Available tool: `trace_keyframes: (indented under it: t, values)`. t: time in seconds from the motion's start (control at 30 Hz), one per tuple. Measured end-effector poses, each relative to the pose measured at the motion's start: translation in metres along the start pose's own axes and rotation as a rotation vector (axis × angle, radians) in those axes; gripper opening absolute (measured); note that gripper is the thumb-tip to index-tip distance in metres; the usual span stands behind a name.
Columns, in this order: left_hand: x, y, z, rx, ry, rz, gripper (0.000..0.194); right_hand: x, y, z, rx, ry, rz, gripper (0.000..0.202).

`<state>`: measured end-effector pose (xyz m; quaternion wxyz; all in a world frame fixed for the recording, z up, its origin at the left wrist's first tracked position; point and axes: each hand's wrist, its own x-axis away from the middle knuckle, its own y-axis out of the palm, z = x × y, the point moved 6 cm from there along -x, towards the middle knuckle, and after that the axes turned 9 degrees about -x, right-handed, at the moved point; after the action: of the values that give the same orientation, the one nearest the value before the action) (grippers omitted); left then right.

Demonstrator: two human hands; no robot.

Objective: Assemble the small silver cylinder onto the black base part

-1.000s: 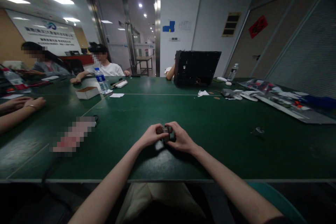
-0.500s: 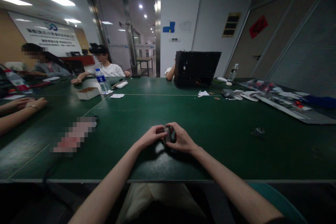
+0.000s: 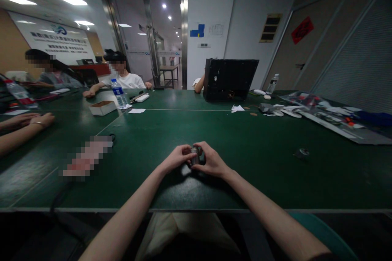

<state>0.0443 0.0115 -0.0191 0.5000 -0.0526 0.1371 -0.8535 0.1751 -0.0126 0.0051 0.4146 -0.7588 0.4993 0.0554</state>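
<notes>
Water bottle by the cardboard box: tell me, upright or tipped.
Upright. The water bottle stands on its base, cap on top, beside the cardboard box on the green table.

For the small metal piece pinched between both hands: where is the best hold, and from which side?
Grip the small metal piece by its two opposite ends, one from each side, as the left hand and right hand do now. It looks short and compact, raised just above the green table, so fingertip pinches probably suit it best.

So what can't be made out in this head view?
- Small metallic object: mostly covered by the left hand and right hand; too small to identify.
- Pixelated patch on the green table: blurred out.
- Person's arm behind the black case: the rest is hidden.
- Small dark item: too small and dim.
</notes>
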Motion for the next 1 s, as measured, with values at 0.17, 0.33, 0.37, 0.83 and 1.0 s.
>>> trace_keyframes:
  t: [0.17, 0.33, 0.37, 0.83, 1.0]
  values:
    - [0.0029, 0.0014, 0.0069, 0.039, 0.006, -0.036, 0.036, 0.0003, 0.0008, 0.0015, -0.025, -0.013, -0.01, 0.069]
    - [0.0037, 0.0031, 0.0054, 0.103, -0.009, -0.062, 0.036, 0.0006, 0.0027, 0.0038, -0.037, -0.011, -0.015, 0.062]
    - [0.0036, 0.0035, 0.0045, 0.116, -0.014, -0.067, 0.035, 0.0006, 0.0029, 0.0041, -0.037, -0.01, -0.014, 0.062]
    - [0.0035, 0.004, 0.0023, 0.165, -0.022, -0.083, 0.032, 0.0009, 0.0011, 0.0005, -0.079, -0.023, -0.024, 0.067]
    - [0.0044, 0.003, 0.0048, 0.107, 0.001, -0.065, 0.033, 0.0008, 0.0022, -0.001, -0.066, -0.019, -0.041, 0.065]
